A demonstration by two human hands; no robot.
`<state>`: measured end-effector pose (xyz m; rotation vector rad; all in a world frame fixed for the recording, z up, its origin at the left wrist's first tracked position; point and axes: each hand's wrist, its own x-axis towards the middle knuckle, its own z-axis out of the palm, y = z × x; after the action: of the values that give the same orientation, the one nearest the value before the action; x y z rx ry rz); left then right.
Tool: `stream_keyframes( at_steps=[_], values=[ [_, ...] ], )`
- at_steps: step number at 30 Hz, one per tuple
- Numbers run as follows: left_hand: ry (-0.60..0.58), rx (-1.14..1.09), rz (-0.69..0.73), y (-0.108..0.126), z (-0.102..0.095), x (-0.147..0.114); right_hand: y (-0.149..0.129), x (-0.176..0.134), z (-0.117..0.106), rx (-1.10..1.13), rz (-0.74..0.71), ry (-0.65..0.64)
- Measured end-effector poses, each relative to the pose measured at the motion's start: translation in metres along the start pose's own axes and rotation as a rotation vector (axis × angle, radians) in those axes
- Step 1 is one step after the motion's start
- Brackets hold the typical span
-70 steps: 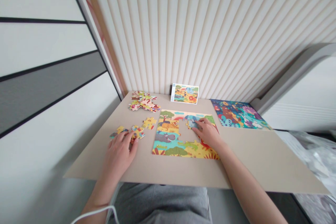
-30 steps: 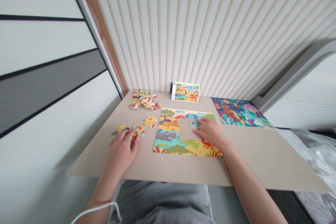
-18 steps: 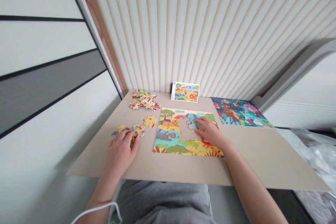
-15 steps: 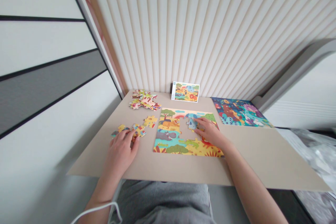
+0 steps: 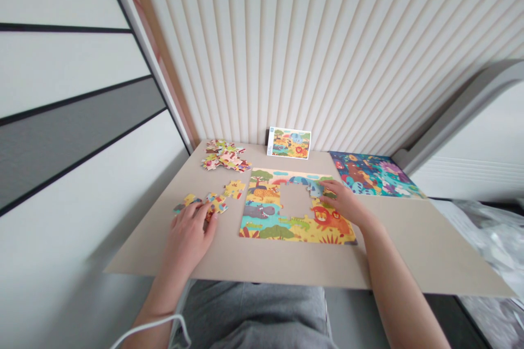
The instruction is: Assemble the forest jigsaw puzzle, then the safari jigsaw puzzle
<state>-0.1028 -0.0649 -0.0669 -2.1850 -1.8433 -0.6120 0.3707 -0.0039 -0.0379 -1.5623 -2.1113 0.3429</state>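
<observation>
A jigsaw puzzle (image 5: 268,194) of colourful animals lies on the table with a hole in its middle. At the hole's right edge, my right hand (image 5: 346,203) has its fingers closed on a blue puzzle piece (image 5: 315,190). Whether that piece sits flat in the puzzle is unclear. My left hand (image 5: 191,232) rests over a small group of loose puzzle pieces (image 5: 216,203), its fingers bent and the thumb apart. Some of those pieces are hidden under the fingers. A yellow puzzle piece (image 5: 234,189) lies between this group and the puzzle.
Behind the puzzle a picture card (image 5: 289,143) stands against the ribbed wall (image 5: 262,54). A heap of puzzle pieces (image 5: 225,156) lies at the back left. At the right is a dark blue puzzle (image 5: 374,175). A white cable (image 5: 149,323) crosses my left forearm.
My right hand has moved right with the blue piece, from inside the hole to its right edge. More of the hole and the lions now show. My left hand stays put.
</observation>
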Motion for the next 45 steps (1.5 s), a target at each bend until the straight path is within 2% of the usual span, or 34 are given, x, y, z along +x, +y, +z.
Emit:
stream_keyframes(
  at_steps=[12,20,27,37,45],
  values=[
    [-0.003,0.007,0.000,0.001,0.000,0.001,-0.016,0.001,-0.002,0.051,0.011,-0.055],
    [-0.003,0.000,-0.003,0.002,-0.001,0.001,-0.014,0.003,0.009,0.006,-0.032,-0.009],
    [0.014,-0.007,0.001,0.002,-0.001,0.002,-0.013,0.002,0.010,-0.007,-0.036,-0.007],
    [0.011,-0.041,-0.018,0.002,-0.001,0.001,-0.035,0.000,0.011,0.082,-0.051,-0.080],
    [-0.002,-0.001,-0.004,0.002,-0.001,0.001,-0.044,0.000,0.012,0.064,-0.091,-0.059]
  ],
)
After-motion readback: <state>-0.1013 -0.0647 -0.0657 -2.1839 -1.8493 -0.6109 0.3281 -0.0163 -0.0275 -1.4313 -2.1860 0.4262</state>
